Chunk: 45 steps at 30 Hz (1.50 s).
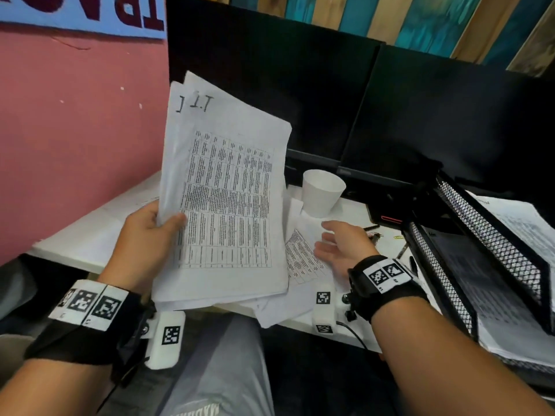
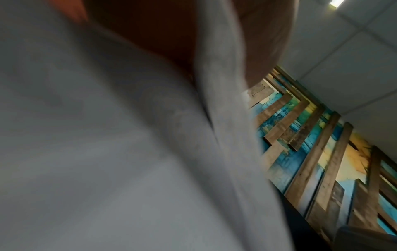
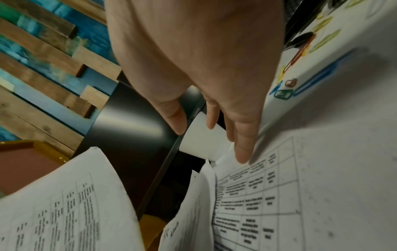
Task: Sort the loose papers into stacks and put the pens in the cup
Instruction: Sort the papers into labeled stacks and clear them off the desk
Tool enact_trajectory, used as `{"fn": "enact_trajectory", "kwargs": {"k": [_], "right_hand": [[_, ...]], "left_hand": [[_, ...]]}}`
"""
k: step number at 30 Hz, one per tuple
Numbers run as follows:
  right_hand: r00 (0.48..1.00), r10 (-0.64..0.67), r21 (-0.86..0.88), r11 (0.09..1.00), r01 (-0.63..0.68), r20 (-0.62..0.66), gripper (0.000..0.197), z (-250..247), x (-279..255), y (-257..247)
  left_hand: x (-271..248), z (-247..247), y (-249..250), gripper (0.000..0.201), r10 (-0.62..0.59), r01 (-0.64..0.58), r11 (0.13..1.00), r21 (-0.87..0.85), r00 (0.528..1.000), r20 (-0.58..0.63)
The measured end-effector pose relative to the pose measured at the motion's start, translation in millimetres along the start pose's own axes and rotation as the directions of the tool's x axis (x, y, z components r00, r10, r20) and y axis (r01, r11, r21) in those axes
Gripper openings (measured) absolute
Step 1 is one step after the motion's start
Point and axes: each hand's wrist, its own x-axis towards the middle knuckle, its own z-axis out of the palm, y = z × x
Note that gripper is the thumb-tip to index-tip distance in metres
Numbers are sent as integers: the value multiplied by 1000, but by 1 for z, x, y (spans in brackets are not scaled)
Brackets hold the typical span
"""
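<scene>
Papers (image 1: 228, 187) handwritten "I.T", left hand (image 1: 144, 232)

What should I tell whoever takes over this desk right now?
Left hand holds a sheaf of printed papers up off the desk. Right hand is open, over the loose papers lying by the white cup. The cup looks empty; a pen lies on the desk beyond the right hand. Left: gather the rest, stack them, put the pens in the cup.

I'm seeing a sheaf of table-printed papers (image 1: 228, 187) tilting up off the desk, more loose sheets (image 1: 300, 259) lying spread beneath it, and a white cup (image 1: 321, 192) standing upright just behind them.
</scene>
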Motion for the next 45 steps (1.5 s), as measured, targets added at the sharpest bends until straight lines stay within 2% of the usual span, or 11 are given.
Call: {"fn": "enact_trajectory", "kwargs": {"k": [3,10,17,23,26,30,33,38,42,44,45], "right_hand": [[999,13,-17,1000,-12,48,19,16,5,6],[996,-10,-235,972,31,94,7,55,8,9],[998,-18,-371,928,40,63,12,80,15,16],[994,-46,-562,822,94,98,23,88,11,12],[982,-155,-491,851,187,107,5,81,12,4],[947,-320,-418,857,301,25,21,47,15,-15],[904,-425,-370,848,379,-49,24,12,15,-30],[890,-407,-186,909,373,-206,26,-48,14,-59],[877,-415,-102,910,402,-244,27,-74,7,-74],[882,-421,-51,906,421,-210,14,-76,1,-77],[884,-423,-36,905,425,-199,15,-77,-1,-79]], "left_hand": [[1,-6,-1,19,-6,6,1000,15,1000,-4],[2,-26,-3,16,-16,16,1000,4,1000,3],[3,-43,-6,18,-4,4,1000,-21,1000,17],[6,-50,-9,20,2,-2,999,-34,1000,24],[7,-51,-11,20,-5,6,999,-37,999,32],[7,-46,-13,17,-27,28,999,-23,999,17],[4,-39,-14,18,-34,34,999,-3,999,23],[-1,-28,-15,20,-41,41,999,13,999,5],[-4,-22,-13,20,-51,51,999,-5,999,2],[-5,-18,-11,20,-43,43,999,-1,999,6],[-5,-17,-9,20,-36,36,999,1,999,6]]}}
